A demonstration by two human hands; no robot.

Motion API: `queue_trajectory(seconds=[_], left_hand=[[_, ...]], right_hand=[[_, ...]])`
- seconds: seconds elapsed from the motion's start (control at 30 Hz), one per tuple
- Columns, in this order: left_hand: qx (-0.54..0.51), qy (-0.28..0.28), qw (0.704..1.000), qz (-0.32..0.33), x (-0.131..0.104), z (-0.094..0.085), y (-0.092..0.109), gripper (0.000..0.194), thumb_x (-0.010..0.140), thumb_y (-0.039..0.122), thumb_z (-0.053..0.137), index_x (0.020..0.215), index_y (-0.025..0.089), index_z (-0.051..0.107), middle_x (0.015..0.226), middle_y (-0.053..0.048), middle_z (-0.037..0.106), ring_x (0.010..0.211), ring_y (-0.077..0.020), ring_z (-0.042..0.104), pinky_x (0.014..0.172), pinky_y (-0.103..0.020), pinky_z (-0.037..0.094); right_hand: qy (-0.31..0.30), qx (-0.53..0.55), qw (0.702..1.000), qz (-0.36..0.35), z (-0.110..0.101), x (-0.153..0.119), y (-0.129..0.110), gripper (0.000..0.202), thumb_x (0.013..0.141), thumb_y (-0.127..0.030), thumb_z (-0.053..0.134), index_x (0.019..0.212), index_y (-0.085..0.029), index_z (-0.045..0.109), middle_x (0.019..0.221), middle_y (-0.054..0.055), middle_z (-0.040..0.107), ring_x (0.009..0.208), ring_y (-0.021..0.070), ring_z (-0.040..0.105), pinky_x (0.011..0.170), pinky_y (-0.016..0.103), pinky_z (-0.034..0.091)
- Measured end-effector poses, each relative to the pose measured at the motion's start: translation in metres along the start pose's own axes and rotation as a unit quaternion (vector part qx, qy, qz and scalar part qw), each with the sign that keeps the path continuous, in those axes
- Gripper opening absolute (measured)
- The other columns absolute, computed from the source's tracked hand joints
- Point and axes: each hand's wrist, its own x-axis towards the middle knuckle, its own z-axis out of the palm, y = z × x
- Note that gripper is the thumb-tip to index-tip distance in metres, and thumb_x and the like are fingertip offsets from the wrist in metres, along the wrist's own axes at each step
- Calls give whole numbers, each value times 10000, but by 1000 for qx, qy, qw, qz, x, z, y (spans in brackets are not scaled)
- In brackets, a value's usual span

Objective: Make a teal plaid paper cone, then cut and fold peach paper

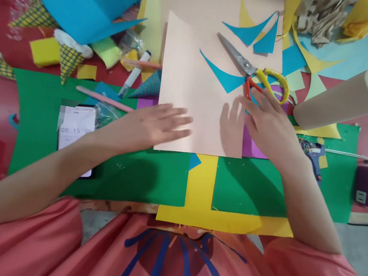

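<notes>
The left hand [154, 126] spreads over the left edge of the pale pink paper sheet [203, 127], perhaps steadying it. The open right hand [270, 126] is by yellow-and-red-handled steel scissors [247, 66], handles conveniently near.

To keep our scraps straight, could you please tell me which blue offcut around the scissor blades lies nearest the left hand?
The blue offcut on the near side of the scissors; the other two lie beyond the blades.
</notes>
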Motion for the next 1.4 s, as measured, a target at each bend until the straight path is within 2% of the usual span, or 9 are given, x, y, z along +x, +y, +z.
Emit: queue_trajectory(seconds=[0.1, 0.33, 0.5, 0.7, 0.93, 1.07, 1.2, 1.3, 1.4], left_hand=[[-9, -5, 1000, 11, 1, 1, 3, 425, 1000, 115, 301, 1231, 276, 619, 1347, -24, 628, 1327, -169, 523, 1200, -465, 307], [-46, 25, 998, 29, -3, -2, -1, 442, 1009, 154, 254, 1249, 235, 617, 1351, -39, 626, 1345, -151, 501, 1219, -442, 258], [-60, 43, 997, -10, -15, 3, 3, 464, 1001, 129, 266, 1295, 281, 590, 1395, -22, 592, 1399, -164, 433, 1210, -432, 276], [-50, 100, 992, 52, -27, 15, 29, 448, 985, 81, 362, 1341, 293, 532, 1395, -20, 592, 1406, -153, 421, 1210, -401, 297], [16, 41, 986, 159, -35, 32, 73, 372, 977, 93, 385, 1280, 195, 575, 1367, -27, 613, 1336, -182, 510, 1224, -401, 274], [-41, -36, 990, 131, -40, 29, 77, 488, 1002, 364, 370, 1448, 171, 413, 1517, -76, 451, 1447, -222, 353, 1243, -430, 189], [13, -62, 997, 33, -46, 7, 59, 488, 1009, 232, 364, 1487, 322, 322, 1535, -9, 429, 1450, -164, 349, 1251, -445, 125], [-6, -26, 999, -24, -45, -10, 30, 679, 919, 648, 416, 1474, 262, 357, 1526, -85, 436, 1420, -295, 392, 1215, -567, 151], [28, 57, 975, -215, -37, -17, 0, 784, 940, 641, 351, 1489, 81, 319, 1534, -190, 384, 1440, -324, 338, 1209, -505, 218]], right_hand=[[27, -1, 999, -31, 20, 28, 9, 400, 936, -356, 508, 1335, -354, 533, 1507, 39, 463, 1468, 379, 275, 1151, 700, 210], [-63, -130, 989, 42, 31, 65, 19, 549, 994, -467, 264, 1499, -271, 357, 1611, 94, 285, 1495, 381, 203, 1105, 767, 116], [6, -78, 997, 27, 32, 89, 39, 648, 970, -584, 173, 1445, -218, 419, 1560, 110, 388, 1517, 306, 163, 1117, 723, 120], [-66, -114, 982, 133, 19, 101, 27, 566, 989, -409, 307, 1522, -222, 298, 1624, 83, 243, 1506, 415, 133, 1095, 790, 103], [-58, -135, 989, 28, 6, 45, -15, 596, 967, -372, 405, 1514, -153, 315, 1619, 132, 249, 1503, 412, 148, 1157, 704, 152], [-118, -127, 984, -40, -1, -16, -51, 553, 953, -296, 465, 1481, -162, 368, 1580, 150, 338, 1488, 392, 221, 1167, 673, 205], [-168, -104, 977, -83, -2, -72, -77, 552, 974, -308, 442, 1504, -186, 342, 1594, 96, 330, 1495, 344, 225, 1191, 567, 260], [-157, -95, 978, -97, 6, -101, -80, 569, 997, -368, 397, 1514, -143, 318, 1571, 110, 372, 1490, 291, 256, 1202, 484, 275], [-133, -87, 978, -131, 19, -119, -74, 614, 973, -461, 435, 1498, -151, 358, 1561, 99, 391, 1494, 291, 245, 1193, 468, 287]])
